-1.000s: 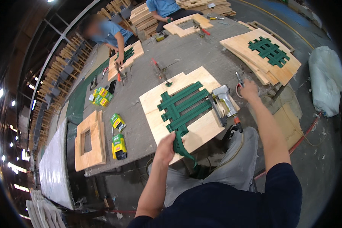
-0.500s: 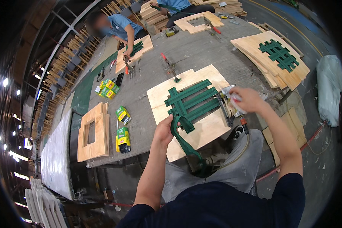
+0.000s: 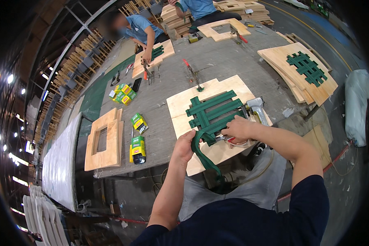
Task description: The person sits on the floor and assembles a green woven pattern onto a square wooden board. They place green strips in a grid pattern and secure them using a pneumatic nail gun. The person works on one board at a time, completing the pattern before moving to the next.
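Note:
In front of me lies a pale plywood panel [image 3: 180,112] with green webbing straps [image 3: 209,102] woven across its opening. My left hand [image 3: 186,144] is closed on the loose length of a green webbing strap [image 3: 207,160], which hangs over the panel's near edge. My right hand [image 3: 240,129] grips a pair of scissors [image 3: 233,141] with red handles, its blades pointing left at the strap beside my left hand. Whether the blades touch the strap I cannot make out. A silver staple gun [image 3: 256,107] rests on the panel's right side.
Left of the panel stand yellow-green boxes [image 3: 138,147] and a stack of plywood frames [image 3: 90,149]. A red-handled toggle clamp [image 3: 191,71] is beyond it. Webbed panels [image 3: 291,78] are stacked at right. Across the table a person in blue [image 3: 145,30] works on another panel.
My right hand has moved left and nearer, from beside the staple gun to the strap, with the scissors now showing in it. The left hand still holds the strap. The whole view has shifted slightly.

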### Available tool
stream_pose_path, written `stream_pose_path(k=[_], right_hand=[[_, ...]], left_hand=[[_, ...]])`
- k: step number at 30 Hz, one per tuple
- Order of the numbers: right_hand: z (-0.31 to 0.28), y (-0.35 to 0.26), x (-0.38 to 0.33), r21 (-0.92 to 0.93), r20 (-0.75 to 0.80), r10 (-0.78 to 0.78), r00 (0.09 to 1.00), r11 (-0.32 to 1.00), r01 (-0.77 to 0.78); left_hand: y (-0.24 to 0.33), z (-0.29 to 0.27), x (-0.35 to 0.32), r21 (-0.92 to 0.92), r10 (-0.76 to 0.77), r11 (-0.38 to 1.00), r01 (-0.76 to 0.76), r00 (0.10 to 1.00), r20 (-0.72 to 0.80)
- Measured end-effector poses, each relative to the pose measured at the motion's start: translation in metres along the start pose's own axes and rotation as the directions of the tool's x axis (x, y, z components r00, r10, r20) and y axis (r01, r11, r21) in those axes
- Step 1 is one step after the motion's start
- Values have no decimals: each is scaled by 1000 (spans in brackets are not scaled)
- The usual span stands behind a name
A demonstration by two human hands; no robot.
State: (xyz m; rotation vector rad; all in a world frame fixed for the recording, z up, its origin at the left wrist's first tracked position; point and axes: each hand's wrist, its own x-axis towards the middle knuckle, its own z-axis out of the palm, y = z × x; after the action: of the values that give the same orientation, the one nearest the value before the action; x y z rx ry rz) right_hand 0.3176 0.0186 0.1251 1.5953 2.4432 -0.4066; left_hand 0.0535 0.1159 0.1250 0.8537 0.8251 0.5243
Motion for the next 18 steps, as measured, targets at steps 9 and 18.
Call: stream_pose_path(k=[9, 18], right_hand=[[8, -7, 8, -16, -234, -149, 961, 989, 149], [19, -18, -33, 525, -572, 479, 666, 837, -152]], left_hand=[[-5, 13, -12, -8, 30, 1000, -30, 999, 36], [-44, -17, -95, 199, -45, 980, 29, 996, 80]])
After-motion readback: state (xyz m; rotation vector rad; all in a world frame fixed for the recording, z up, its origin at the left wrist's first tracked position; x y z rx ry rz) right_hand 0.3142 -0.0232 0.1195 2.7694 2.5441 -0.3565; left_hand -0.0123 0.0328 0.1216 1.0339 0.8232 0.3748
